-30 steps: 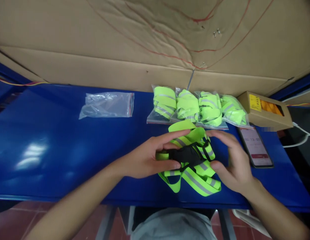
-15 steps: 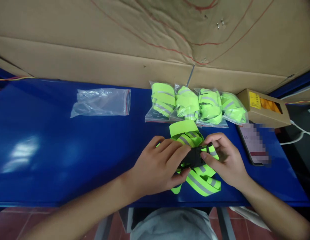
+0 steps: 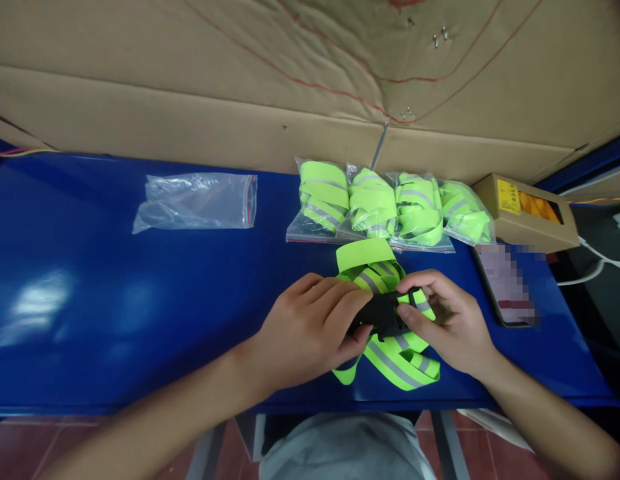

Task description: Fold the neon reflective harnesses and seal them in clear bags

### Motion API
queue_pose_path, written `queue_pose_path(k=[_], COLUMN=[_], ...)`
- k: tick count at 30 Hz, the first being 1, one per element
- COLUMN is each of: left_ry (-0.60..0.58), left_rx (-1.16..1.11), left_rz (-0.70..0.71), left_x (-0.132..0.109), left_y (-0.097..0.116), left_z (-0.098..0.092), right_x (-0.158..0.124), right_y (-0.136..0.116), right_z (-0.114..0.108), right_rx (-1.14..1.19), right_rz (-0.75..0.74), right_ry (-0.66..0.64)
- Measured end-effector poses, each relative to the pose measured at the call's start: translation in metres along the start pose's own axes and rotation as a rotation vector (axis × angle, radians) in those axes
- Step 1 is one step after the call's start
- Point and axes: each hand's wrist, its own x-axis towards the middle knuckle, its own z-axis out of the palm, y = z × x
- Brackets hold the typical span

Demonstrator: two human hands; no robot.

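Base: Head view first. Where's the piece?

Operator: It's the only view I have. Neon reflective strap (image 3: 393,363), loosely looped, lying around and under its black buckle (image 3: 377,315) on the table's near side. My left hand (image 3: 310,330) has its fingers wrapped on the buckle's left end, thumb below. My right hand (image 3: 453,327) pinches the right end between thumb and forefinger; remaining fingers curled. Exact contact under the left knuckles: can't tell.

Base: How will it handle?

Operator: My judgement: light, soft webbing, floppy, nothing fragile; loops likely to slide apart. Buckle looks the stiffest part, so I'd hold there, or press several strap layers together.

Base: Surface and room?

Operator: Glossy blue table (image 3: 190,300), probably slick. Beyond the buckle, four zip-lock bags (image 3: 324,190) of similar strap in a row. Far left of the buckle, a flat transparent zip-lock bag (image 3: 200,200). Right of it, a phone (image 3: 505,287), screen partly pixelated; behind that, a windowed cardboard box (image 3: 530,233). Farthest beyond the buckle, a brown cardboard panel (image 3: 190,107) with red cord (image 3: 315,85). Below the buckle, past the table edge, reddish floor tiles (image 3: 50,440).
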Motion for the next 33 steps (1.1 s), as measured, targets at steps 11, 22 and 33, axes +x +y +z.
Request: queue_pose_path(k=[11,22,33], left_ry=[0.06,0.035,0.102], left_rx=[0.017,0.036,-0.047], left_rz=[0.014,0.018,-0.165], left_x=[0.001,0.001,0.001], left_y=[0.002,0.002,-0.019], left_z=[-0.002,-0.004,-0.007], right_x=[0.0,-0.002,0.005], right_y=[-0.001,0.0,0.018], right_z=[-0.002,0.001,-0.026], right_rx=[-0.009,-0.026,0.167], right_rz=[0.013,0.036,0.103], right_ry=[0.002,0.019,0.387])
